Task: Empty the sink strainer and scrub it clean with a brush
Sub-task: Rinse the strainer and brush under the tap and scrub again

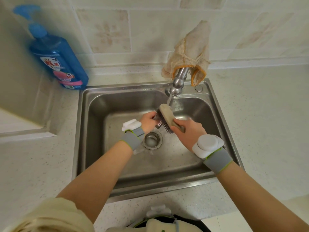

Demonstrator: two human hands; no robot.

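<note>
Strainer [158, 125] scrubbed under running tap [177, 82]
Left hand [148, 122] curls its fingers round the strainer, at 12 o'clock from the drain [153, 139]; right hand [189, 131] grips the brush [166, 116] handle, bristles on it.

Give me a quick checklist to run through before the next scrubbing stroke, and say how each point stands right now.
1. The left hand has a firm hold on the strainer: ok.
2. The right hand grips the brush by its wooden back: ok.
3. The bristles face the strainer: ok.
4. Water runs from the tap onto the brush: ok.
5. The strainer is emptied of scraps: cannot tell, as the hand and the brush hide most of it.
6. The open drain is free of scraps: cannot tell; only water shows.
</note>
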